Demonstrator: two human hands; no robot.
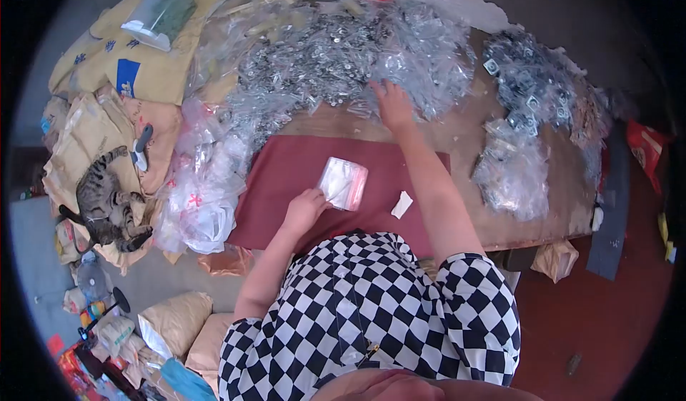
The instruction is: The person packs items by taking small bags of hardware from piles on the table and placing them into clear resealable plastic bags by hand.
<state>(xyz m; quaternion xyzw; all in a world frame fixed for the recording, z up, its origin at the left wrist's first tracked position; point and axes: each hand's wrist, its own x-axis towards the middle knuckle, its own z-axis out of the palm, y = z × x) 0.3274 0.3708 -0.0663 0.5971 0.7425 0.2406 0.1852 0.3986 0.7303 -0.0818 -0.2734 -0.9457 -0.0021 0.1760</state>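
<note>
A stack of small clear zip bags (343,184) with a pink-red strip along one side lies on the dark red mat (279,169). My left hand (307,209) is at the stack's lower left edge, its fingers curled against it. Farther out, my right hand (392,105) reaches to the near edge of a large heap of filled clear plastic packets (421,62). Its fingers are apart and touch the packets; nothing shows in them. Left of that spot, the heap holds many small shiny metal parts (314,65). A small white scrap (401,204) sits on the mat's right side.
More packets with square parts (529,79) and a smaller packet pile (511,176) are at the right of the table. White and pink plastic bags (196,201) bulge at the left. Beyond them a tabby cat (107,197) lies on brown paper sacks, near a dark-handled tool (142,147).
</note>
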